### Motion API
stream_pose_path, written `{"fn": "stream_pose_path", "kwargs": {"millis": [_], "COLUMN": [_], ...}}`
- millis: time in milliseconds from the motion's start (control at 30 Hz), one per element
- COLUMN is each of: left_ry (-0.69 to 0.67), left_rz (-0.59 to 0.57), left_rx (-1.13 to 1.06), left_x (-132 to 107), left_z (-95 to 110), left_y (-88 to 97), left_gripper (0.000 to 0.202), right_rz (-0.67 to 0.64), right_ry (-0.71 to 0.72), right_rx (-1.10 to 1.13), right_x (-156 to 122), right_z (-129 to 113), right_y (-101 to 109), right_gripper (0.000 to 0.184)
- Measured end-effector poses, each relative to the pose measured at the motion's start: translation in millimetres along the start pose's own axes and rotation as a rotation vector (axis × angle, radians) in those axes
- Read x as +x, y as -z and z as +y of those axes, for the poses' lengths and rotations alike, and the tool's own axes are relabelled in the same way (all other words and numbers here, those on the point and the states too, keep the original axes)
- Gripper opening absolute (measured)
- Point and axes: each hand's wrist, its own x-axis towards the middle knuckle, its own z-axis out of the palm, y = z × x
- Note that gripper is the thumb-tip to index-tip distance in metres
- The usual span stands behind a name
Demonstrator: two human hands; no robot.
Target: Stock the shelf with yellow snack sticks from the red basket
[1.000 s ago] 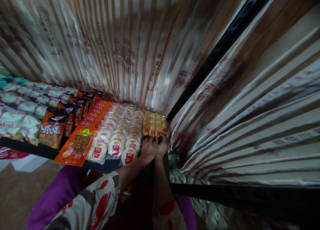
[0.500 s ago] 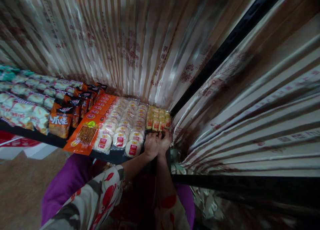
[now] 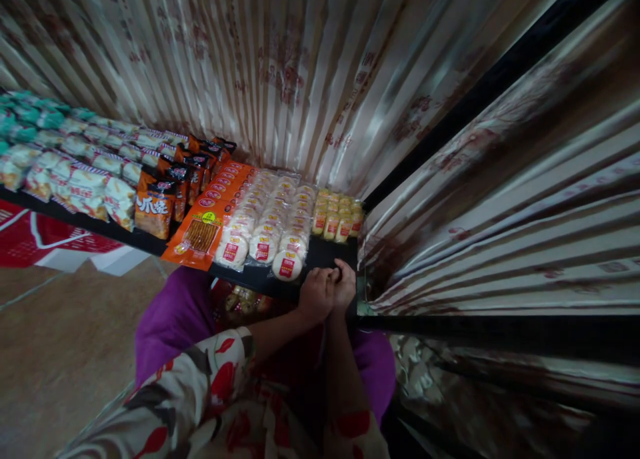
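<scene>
My left hand (image 3: pixel 315 296) and my right hand (image 3: pixel 345 284) are pressed together at the front edge of a black shelf (image 3: pixel 325 256), near its right end. The fingers of both are curled, and whatever may be inside them is hidden. A small block of yellow snack packs (image 3: pixel 337 219) lies just beyond my hands, apart from them. Rows of round white packs with red labels (image 3: pixel 265 236) lie to their left. My sleeves are floral and my lap is purple.
Flat orange packs (image 3: pixel 205 232), orange-and-black bags (image 3: pixel 155 209) and white packs (image 3: pixel 75 186) fill the shelf leftward. A striped shiny curtain (image 3: pixel 280 66) hangs behind and to the right, with a black post (image 3: pixel 475 92). A red-and-white box (image 3: pixel 30 239) sits on the brown floor (image 3: pixel 60 332).
My hands have drawn back from the yellow packs to the shelf's front edge. The view has shifted, so the shelf now sits higher and further right.
</scene>
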Motion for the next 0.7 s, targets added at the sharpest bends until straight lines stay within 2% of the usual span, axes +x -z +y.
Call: {"fn": "stream_pose_path", "kwargs": {"millis": [300, 433, 567, 700], "left_ry": [-0.249, -0.322, -0.285, -0.118], "left_rz": [-0.007, -0.057, -0.135, -0.252], "left_rx": [-0.072, -0.031, 0.04, 0.11], "left_x": [-66.1, -91.9, -112.4, -120.9], "left_z": [-24.6, -42.2, -64.6, -86.4], "left_y": [20.5, 28.9, 31.2, 29.9], "left_gripper": [0.036, 0.036, 0.035, 0.032], "right_rz": [-0.127, -0.19, -0.297, -0.429], "right_ry": [0.006, 0.036, 0.078, 0.006], "right_rx": [0.202, 0.248, 0.23, 0.207], "right_x": [-68.5, -103.7, -132.7, -151.3], "right_z": [-20.8, -21.5, -4.7, 12.3], "right_y": [24.8, 31.4, 24.9, 5.8], "right_gripper": [0.032, 0.028, 0.029, 0.03]}}
